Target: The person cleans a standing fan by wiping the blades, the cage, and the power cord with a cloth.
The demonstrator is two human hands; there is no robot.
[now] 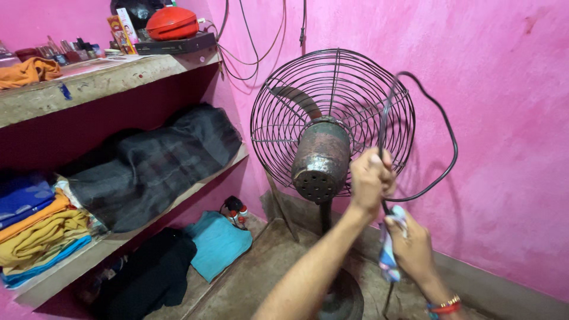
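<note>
An old pedestal fan (323, 157) with a rusty motor housing and a black wire cage stands against the pink wall. Its black power cord (441, 118) loops out to the right and back down. My left hand (370, 178) is closed around the cord just right of the motor. Right below it, my right hand (412, 246) grips the same cord through a small blue and white cloth (389, 261). The fan's round base (341, 299) is partly hidden behind my left forearm.
Concrete shelves on the left hold a dark blanket (157, 163), folded clothes (35, 228), a red helmet-like case (172, 24) and small bottles. A teal cloth (216, 243) and dark clothing (148, 275) lie on the floor. Wires (249, 47) hang on the wall.
</note>
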